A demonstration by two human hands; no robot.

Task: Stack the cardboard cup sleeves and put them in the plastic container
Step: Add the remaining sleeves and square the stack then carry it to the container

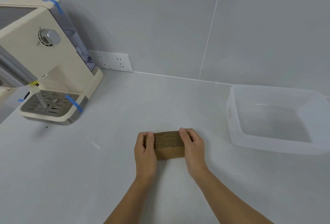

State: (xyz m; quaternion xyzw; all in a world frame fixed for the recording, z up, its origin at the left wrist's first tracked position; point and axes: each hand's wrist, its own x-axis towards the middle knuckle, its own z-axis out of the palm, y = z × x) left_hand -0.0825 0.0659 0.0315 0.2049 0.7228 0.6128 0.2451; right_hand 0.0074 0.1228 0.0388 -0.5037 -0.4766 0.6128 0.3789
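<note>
A stack of brown cardboard cup sleeves [168, 144] stands on the white counter at the centre, its ribbed edges facing up. My left hand [145, 154] grips the stack's left end and my right hand [193, 149] grips its right end, fingers curled over the top. The translucent plastic container [234, 115] sits to the right of the stack, near the wall, with nothing visible inside it.
A cream coffee machine [44, 59] with blue tape strips and a drip tray [51, 104] stands at the back left. A white double wall socket [114, 61] is behind it. Grey wall panels close off the back of the counter [107, 152].
</note>
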